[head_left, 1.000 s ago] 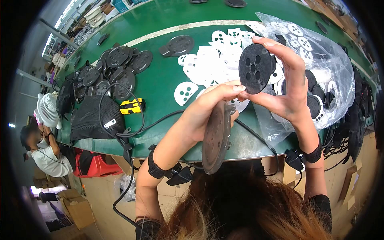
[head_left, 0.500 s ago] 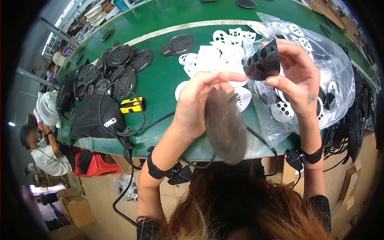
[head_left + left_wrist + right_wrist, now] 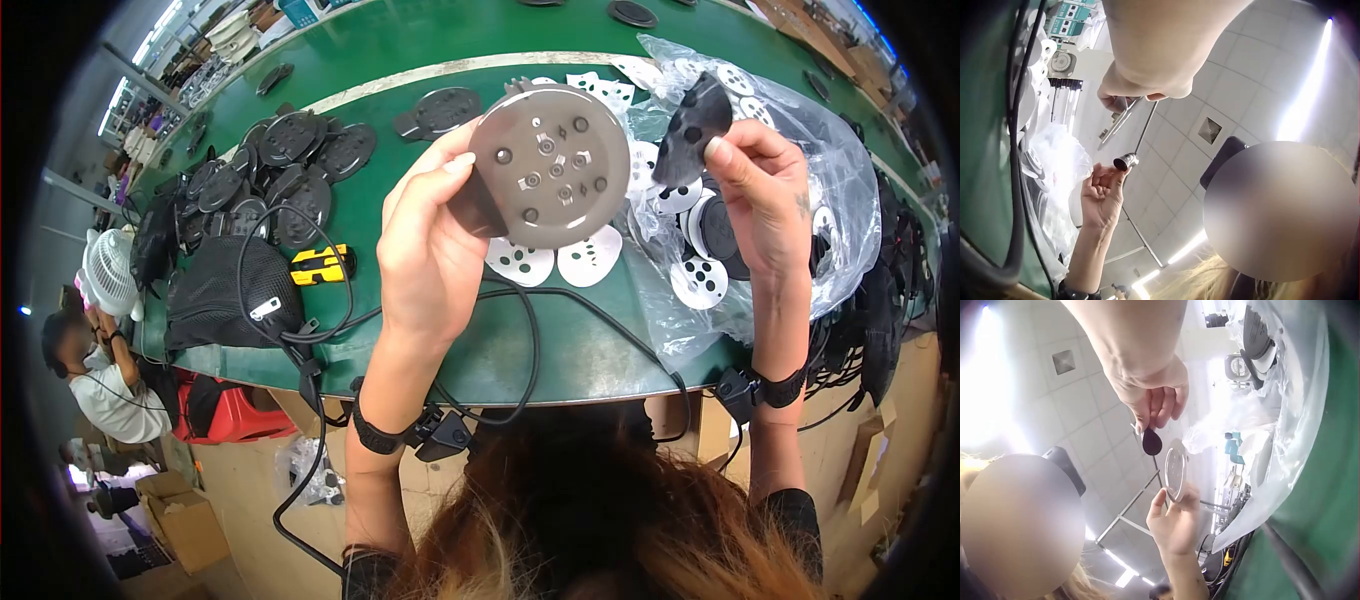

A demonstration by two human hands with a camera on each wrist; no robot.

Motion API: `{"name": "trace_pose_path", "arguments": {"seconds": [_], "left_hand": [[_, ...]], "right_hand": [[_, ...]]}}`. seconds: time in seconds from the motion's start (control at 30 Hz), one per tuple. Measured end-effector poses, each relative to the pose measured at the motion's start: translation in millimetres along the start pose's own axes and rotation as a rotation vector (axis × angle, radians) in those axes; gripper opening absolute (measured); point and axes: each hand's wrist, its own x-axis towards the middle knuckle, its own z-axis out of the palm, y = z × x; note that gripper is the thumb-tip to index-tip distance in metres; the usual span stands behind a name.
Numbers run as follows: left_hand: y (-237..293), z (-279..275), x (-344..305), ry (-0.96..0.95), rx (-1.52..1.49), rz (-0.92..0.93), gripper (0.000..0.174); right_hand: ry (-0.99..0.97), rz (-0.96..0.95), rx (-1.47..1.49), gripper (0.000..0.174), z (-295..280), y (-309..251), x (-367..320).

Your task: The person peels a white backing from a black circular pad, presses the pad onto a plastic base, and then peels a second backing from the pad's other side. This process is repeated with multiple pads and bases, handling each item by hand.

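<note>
In the head view my left hand (image 3: 430, 250) grips a round dark translucent plate (image 3: 556, 165) by its left edge, its studded face toward the camera. My right hand (image 3: 765, 190) pinches a black flexible disc with holes (image 3: 693, 128) between thumb and fingers; the disc is bent. Plate and disc are apart. In the right wrist view, the plate (image 3: 1175, 470) stands edge-on in my left hand (image 3: 1175, 528), below the curled disc (image 3: 1152, 442). The left wrist view shows the rolled disc (image 3: 1125, 162) at my right fingertips.
White holed discs (image 3: 590, 258) lie mid-table, beside a clear plastic bag (image 3: 840, 190) with black and white discs. Dark plates (image 3: 300, 140) are piled at left, near a mesh pouch (image 3: 235, 290), a yellow-black tool (image 3: 322, 265) and cables. Another person (image 3: 110, 390) sits far left.
My left hand has moved left and up, turning the plate from nearly edge-on to face the camera. My right hand has drawn the black disc to the right, and the disc is now bent.
</note>
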Motion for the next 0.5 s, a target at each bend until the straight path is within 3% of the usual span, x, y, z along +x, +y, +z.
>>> {"name": "trace_pose_path", "arguments": {"seconds": [0.17, 0.5], "left_hand": [[-4.3, 4.7, -0.2, 0.022, 0.196, 0.057, 0.035], [-8.7, -0.2, -1.4, -0.096, 0.32, 0.141, 0.029]], "right_hand": [[-0.088, 0.159, -0.056, 0.011, 5.4, 2.0, -0.9], [-0.157, 0.197, -0.016, 0.012, 5.7, 5.4, -1.0]]}}
